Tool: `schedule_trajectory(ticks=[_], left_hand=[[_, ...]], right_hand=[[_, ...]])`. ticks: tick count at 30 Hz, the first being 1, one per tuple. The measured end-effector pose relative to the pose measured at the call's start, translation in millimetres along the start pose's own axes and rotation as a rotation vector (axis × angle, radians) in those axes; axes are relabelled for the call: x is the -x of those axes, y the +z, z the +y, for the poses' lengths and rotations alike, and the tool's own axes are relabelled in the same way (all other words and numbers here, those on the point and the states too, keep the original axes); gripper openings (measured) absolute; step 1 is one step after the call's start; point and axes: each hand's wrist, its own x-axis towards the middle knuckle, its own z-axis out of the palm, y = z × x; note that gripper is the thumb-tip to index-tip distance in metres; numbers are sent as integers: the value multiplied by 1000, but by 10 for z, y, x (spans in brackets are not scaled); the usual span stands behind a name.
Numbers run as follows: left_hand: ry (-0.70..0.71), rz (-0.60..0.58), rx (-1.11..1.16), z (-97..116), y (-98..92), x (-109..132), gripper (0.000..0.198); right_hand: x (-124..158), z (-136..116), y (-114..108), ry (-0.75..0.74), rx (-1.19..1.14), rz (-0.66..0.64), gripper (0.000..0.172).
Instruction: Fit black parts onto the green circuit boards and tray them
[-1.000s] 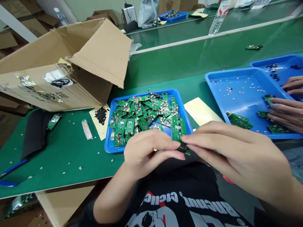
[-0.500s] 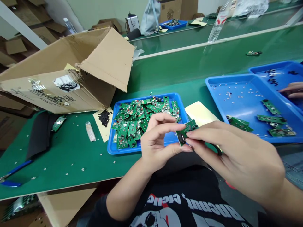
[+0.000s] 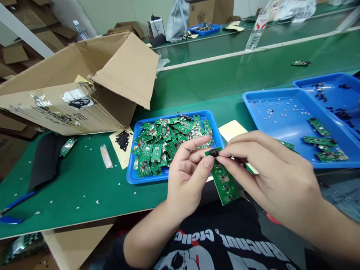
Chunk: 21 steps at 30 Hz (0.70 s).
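A long green circuit board (image 3: pixel 223 180) is held up in front of my chest, its lower end slanting down to the right. A black part (image 3: pixel 214 152) sits at its upper end. My left hand (image 3: pixel 188 176) grips that end by the left edge, thumb in front and fingers behind. Closed in a pinch, my right hand (image 3: pixel 270 176) has its thumb and forefinger at the upper right edge, touching the black part. Just behind the hands, a blue tray (image 3: pixel 129 170) holds a heap of similar circuit boards (image 3: pixel 157 144).
An open cardboard box (image 3: pixel 112 93) stands at the back left. Small black pieces (image 3: pixel 122 140) lie on yellow paper. Blue-handled pliers (image 3: pixel 17 204) rest near the left front edge. Another blue tray (image 3: pixel 270 129) on the right carries a few boards. A bottle (image 3: pixel 256 33) stands behind.
The circuit board has turned, so its long face now shows and hangs downward. My left thumb has moved up onto its edge. The other person's hand at the right has left the view.
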Motion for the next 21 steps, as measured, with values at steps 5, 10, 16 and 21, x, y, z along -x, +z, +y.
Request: schedule_trajectory(ticks=[5,10,16,21], left_hand=[[-207,10,205,78,-14,14,20],[-229,-41,208,75,-42,44,27],[-136,12,70,57,-110,31,22],[-88,45,-135,132,-188,-15,18]], right_hand=[[9,36,-4,67,-62,-6,12],[56,16,21,26,66,41,14],[153,33,90,106,65,70,8],[146,117,86,151,4,83,6]])
